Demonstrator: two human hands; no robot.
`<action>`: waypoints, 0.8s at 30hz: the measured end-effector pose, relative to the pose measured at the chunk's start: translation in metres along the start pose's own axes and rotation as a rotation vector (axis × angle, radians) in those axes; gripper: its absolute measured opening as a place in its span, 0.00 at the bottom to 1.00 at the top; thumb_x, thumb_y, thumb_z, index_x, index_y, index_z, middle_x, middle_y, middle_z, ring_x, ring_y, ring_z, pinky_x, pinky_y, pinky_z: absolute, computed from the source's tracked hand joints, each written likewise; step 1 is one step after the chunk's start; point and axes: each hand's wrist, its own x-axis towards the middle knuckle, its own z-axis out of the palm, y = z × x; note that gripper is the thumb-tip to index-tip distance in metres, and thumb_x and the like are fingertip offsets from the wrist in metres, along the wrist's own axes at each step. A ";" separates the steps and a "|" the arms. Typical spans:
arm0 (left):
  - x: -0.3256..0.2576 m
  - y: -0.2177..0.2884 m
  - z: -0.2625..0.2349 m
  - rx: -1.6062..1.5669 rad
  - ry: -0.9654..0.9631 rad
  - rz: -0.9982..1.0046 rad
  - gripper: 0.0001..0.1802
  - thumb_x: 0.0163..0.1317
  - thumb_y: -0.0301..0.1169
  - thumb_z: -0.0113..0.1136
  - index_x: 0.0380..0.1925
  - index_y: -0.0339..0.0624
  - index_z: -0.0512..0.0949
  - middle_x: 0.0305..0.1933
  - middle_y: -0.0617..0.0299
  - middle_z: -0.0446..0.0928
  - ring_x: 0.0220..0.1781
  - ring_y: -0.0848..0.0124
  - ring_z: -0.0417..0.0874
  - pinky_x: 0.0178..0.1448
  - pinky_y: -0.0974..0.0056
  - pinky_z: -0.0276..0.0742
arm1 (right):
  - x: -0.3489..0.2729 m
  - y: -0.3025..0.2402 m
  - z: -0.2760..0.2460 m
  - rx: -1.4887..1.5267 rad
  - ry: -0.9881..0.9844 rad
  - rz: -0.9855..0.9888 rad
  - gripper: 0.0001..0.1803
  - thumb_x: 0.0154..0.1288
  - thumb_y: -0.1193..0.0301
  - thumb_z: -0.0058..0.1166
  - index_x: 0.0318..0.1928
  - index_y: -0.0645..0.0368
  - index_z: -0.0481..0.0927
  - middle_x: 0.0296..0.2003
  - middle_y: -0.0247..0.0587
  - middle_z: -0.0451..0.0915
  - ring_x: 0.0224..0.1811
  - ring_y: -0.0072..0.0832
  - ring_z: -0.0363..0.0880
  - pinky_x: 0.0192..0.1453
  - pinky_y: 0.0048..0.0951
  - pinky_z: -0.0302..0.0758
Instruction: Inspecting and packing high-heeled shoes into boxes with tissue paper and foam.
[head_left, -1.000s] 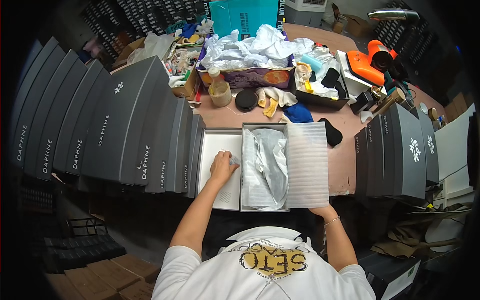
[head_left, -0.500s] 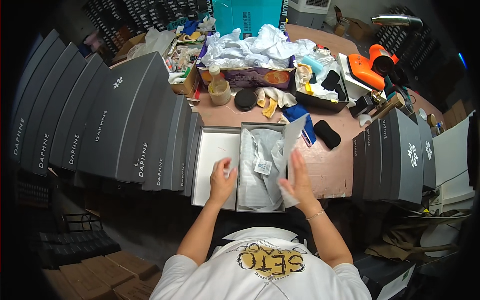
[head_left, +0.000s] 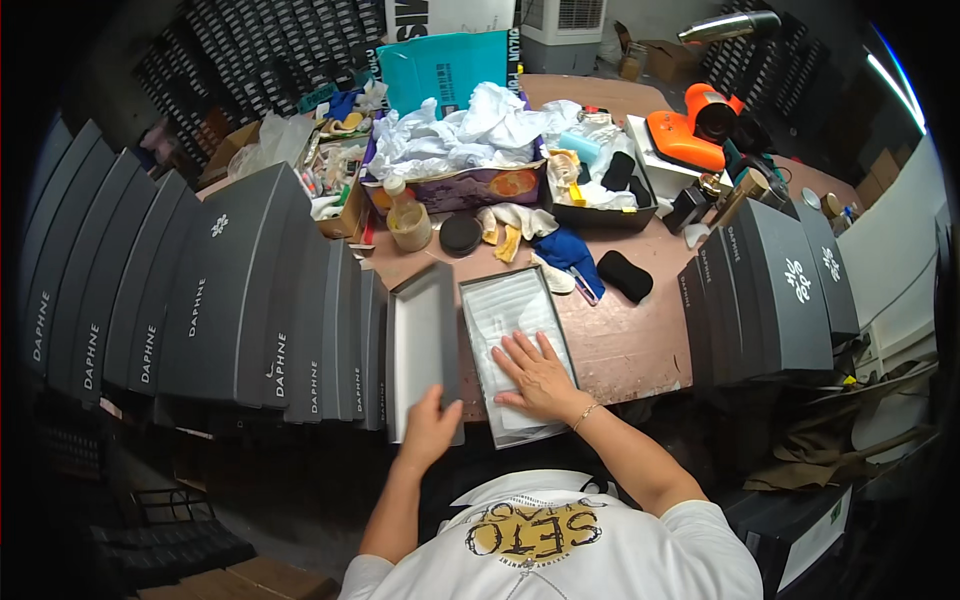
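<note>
A grey shoebox (head_left: 468, 345) stands uncovered on the table in front of me. A thin white sheet (head_left: 497, 300) lies over the wrapping inside it, covering the contents. On this sheet my right hand (head_left: 540, 380) rests flat, fingers spread, holding nothing. Just left of the box is its grey lid (head_left: 425, 320), pale inside face showing and its right side raised, so it sits tilted. My left hand (head_left: 430, 428) is closed on the lid's near right edge; part of the fingers is hidden.
Stacked grey shoeboxes (head_left: 235, 290) rise on the left, more shoeboxes (head_left: 770, 290) on the right. Behind are a purple carton (head_left: 455, 190) of crumpled paper, a bottle (head_left: 409, 225), a round black tin (head_left: 461, 235), a blue cloth (head_left: 565, 255) and a black pad (head_left: 625, 277).
The white sheet from my right hand now lies in the box, with that hand pressed on it. My left hand has taken hold of the lid, which has tipped up. The view has shifted.
</note>
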 end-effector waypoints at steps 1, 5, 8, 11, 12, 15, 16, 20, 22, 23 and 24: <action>-0.009 0.029 -0.025 -0.280 0.024 0.048 0.12 0.63 0.29 0.56 0.44 0.33 0.72 0.43 0.51 0.82 0.41 0.61 0.86 0.41 0.59 0.80 | -0.001 0.003 -0.006 0.311 0.037 0.061 0.46 0.64 0.40 0.48 0.73 0.55 0.56 0.72 0.52 0.57 0.77 0.45 0.49 0.77 0.52 0.42; -0.037 0.107 -0.033 -1.183 -0.111 0.102 0.18 0.68 0.26 0.52 0.55 0.31 0.70 0.47 0.53 0.80 0.48 0.67 0.84 0.54 0.64 0.80 | -0.006 0.023 -0.041 1.310 0.291 0.208 0.48 0.69 0.38 0.41 0.74 0.61 0.50 0.73 0.52 0.53 0.76 0.40 0.50 0.76 0.36 0.50; -0.023 0.066 0.032 -1.225 -0.194 -0.002 0.21 0.71 0.35 0.55 0.58 0.34 0.70 0.50 0.57 0.79 0.53 0.70 0.80 0.58 0.67 0.76 | -0.030 0.030 -0.102 1.490 0.284 0.341 0.41 0.72 0.45 0.46 0.71 0.64 0.57 0.65 0.47 0.66 0.68 0.32 0.64 0.70 0.31 0.62; -0.016 0.057 0.061 -0.368 0.065 0.174 0.27 0.70 0.37 0.57 0.62 0.32 0.66 0.55 0.54 0.76 0.56 0.68 0.78 0.61 0.67 0.71 | -0.055 0.041 -0.093 1.207 0.245 0.757 0.29 0.71 0.56 0.52 0.61 0.67 0.72 0.51 0.48 0.80 0.52 0.34 0.79 0.58 0.34 0.74; -0.008 0.045 0.064 -0.048 0.217 0.286 0.27 0.70 0.37 0.56 0.63 0.31 0.65 0.56 0.53 0.75 0.56 0.67 0.78 0.61 0.66 0.71 | -0.060 0.041 -0.083 1.016 0.195 0.741 0.29 0.69 0.56 0.54 0.60 0.67 0.73 0.50 0.51 0.81 0.52 0.36 0.80 0.58 0.35 0.74; 0.021 -0.033 0.085 -0.382 0.244 0.134 0.27 0.71 0.37 0.55 0.63 0.30 0.65 0.56 0.51 0.75 0.55 0.66 0.77 0.60 0.64 0.73 | -0.033 0.034 -0.037 0.924 0.222 0.578 0.33 0.63 0.50 0.58 0.56 0.68 0.77 0.49 0.61 0.81 0.52 0.47 0.81 0.57 0.40 0.75; 0.030 -0.029 0.078 -0.519 0.180 0.053 0.26 0.71 0.38 0.54 0.62 0.30 0.66 0.55 0.51 0.75 0.53 0.67 0.78 0.58 0.64 0.73 | -0.020 0.033 -0.042 0.869 0.156 0.625 0.32 0.63 0.49 0.57 0.53 0.65 0.79 0.43 0.58 0.83 0.45 0.43 0.83 0.53 0.39 0.76; 0.035 -0.056 0.076 -0.743 0.004 -0.177 0.24 0.71 0.41 0.52 0.56 0.30 0.71 0.52 0.54 0.76 0.49 0.69 0.78 0.54 0.66 0.74 | -0.012 0.048 -0.023 0.931 0.029 0.767 0.31 0.63 0.47 0.56 0.50 0.65 0.82 0.35 0.55 0.85 0.38 0.40 0.85 0.44 0.34 0.78; 0.030 -0.054 0.075 -0.820 -0.012 -0.233 0.24 0.71 0.41 0.52 0.56 0.31 0.71 0.53 0.54 0.76 0.51 0.68 0.79 0.55 0.65 0.74 | -0.023 0.050 0.005 1.124 0.120 0.607 0.34 0.63 0.47 0.57 0.57 0.64 0.78 0.48 0.59 0.81 0.48 0.41 0.82 0.53 0.36 0.76; 0.030 -0.047 0.077 -0.860 -0.006 -0.267 0.24 0.71 0.42 0.52 0.56 0.31 0.71 0.53 0.54 0.76 0.51 0.67 0.79 0.56 0.64 0.74 | -0.029 0.046 0.020 0.882 0.153 0.665 0.38 0.63 0.51 0.58 0.67 0.62 0.68 0.65 0.60 0.67 0.66 0.43 0.68 0.69 0.38 0.64; 0.032 -0.034 0.080 -0.906 0.001 -0.215 0.25 0.70 0.42 0.53 0.57 0.31 0.70 0.54 0.54 0.76 0.53 0.66 0.79 0.57 0.64 0.74 | -0.036 0.034 -0.001 1.076 0.197 0.610 0.41 0.63 0.53 0.60 0.70 0.61 0.63 0.68 0.58 0.61 0.71 0.42 0.59 0.73 0.38 0.56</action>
